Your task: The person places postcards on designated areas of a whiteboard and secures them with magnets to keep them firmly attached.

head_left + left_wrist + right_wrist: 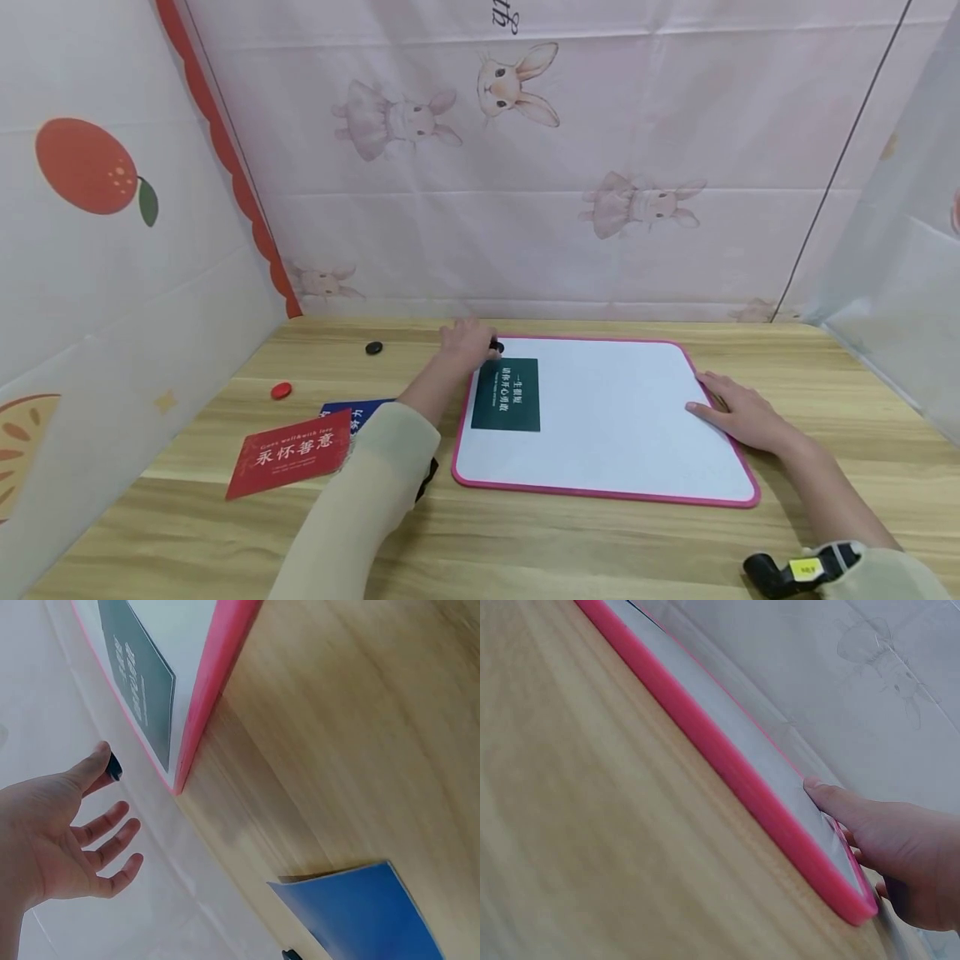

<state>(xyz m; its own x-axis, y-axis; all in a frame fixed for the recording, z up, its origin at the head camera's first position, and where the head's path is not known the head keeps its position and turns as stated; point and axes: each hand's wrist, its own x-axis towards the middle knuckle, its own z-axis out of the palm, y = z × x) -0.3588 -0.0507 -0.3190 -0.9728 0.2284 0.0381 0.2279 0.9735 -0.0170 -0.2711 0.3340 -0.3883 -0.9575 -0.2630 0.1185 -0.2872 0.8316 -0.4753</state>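
A whiteboard with a pink frame lies on the wooden table. On its left part lies a dark green card with white lettering. My left hand is over the board's top left corner, pinching a small black round magnet between thumb and index finger above the card's top edge. The other fingers are loosely bent. At the board's right side, my right hand holds the frame, its thumb on the white face and its fingers along the outer edge, partly hidden.
A red card partly covers a blue card left of the board, beside my left forearm. Farther back lie a red disc and a black disc. A rabbit-print curtain hangs behind the table.
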